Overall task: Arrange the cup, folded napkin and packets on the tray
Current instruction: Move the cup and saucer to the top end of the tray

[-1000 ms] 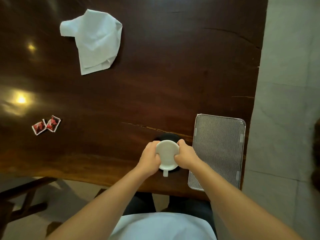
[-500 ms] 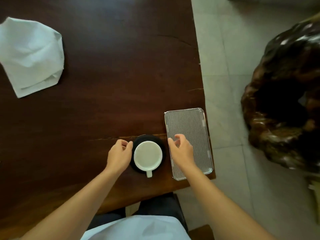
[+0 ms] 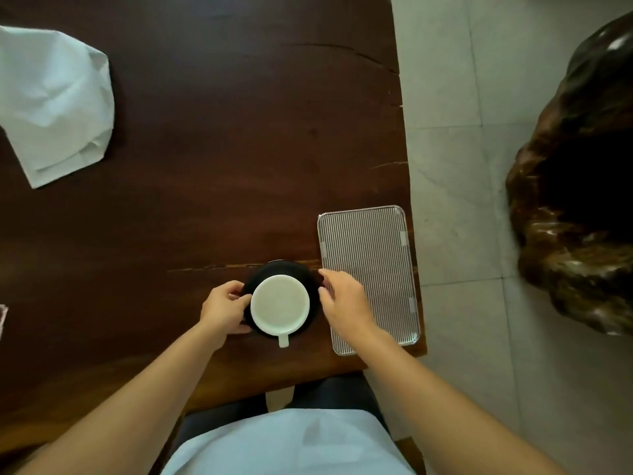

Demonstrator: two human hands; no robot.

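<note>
Cup [image 3: 280, 305] on black saucer [image 3: 310, 279] — left hand [image 3: 224, 308] pinches saucer's left rim, right hand [image 3: 346, 299] loosely open at right rim, holding nothing. Tray [image 3: 368, 275] lies immediately right — long axis up-frame.

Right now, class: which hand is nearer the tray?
Right. The right hand lies over the tray's near left edge, fingers by the saucer. The left hand grips the saucer's far side, with the cup between.
</note>
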